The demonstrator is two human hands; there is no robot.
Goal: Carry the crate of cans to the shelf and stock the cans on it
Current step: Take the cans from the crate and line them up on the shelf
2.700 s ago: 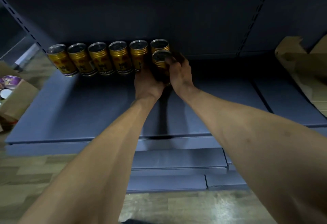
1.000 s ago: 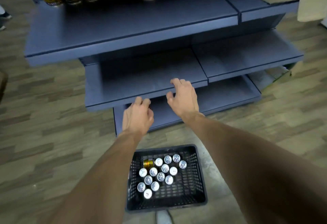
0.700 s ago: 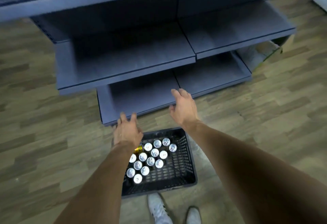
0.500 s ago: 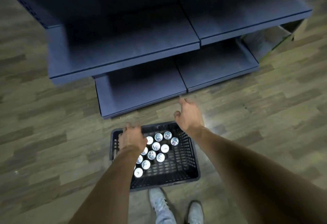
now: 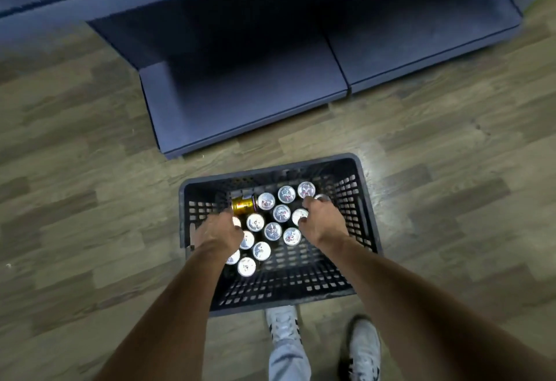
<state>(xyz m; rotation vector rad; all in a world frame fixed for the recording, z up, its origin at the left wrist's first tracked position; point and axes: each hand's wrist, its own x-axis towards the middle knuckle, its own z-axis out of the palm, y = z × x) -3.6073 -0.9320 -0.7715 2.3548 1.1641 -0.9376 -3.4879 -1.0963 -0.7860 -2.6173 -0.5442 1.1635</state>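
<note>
While both bare forearms stretch down from the bottom edge of the view, two white sneakers [image 5: 362,347] stand on the wood-plank floor [image 5: 75,200], one just at the near wall of a dark plastic crate [image 5: 365,221] and the other beside it to the right. The crate sits on the floor with its latticed walls upright and its open top toward the camera. Inside, toward its left and far part, upright cans [image 5: 272,231] cluster with their silver tops showing, packed close and touching one another; the near right part of the crate floor is bare mesh. One gold can [image 5: 243,204] lies on its side at the far left of the cluster. The left hand [image 5: 218,234] reaches down over the left cans, its back to the camera; the fingers are hidden below it, so I cannot tell whether it grips anything. The right hand [image 5: 322,222] comes down at the right edge of the cluster, fingers curled around a can top at the far right, though the grip is partly hidden. Beyond the crate, the dark blue bottom shelf [image 5: 240,95] of the shelving unit juts over the floor, with another level above it at the top edge.
</note>
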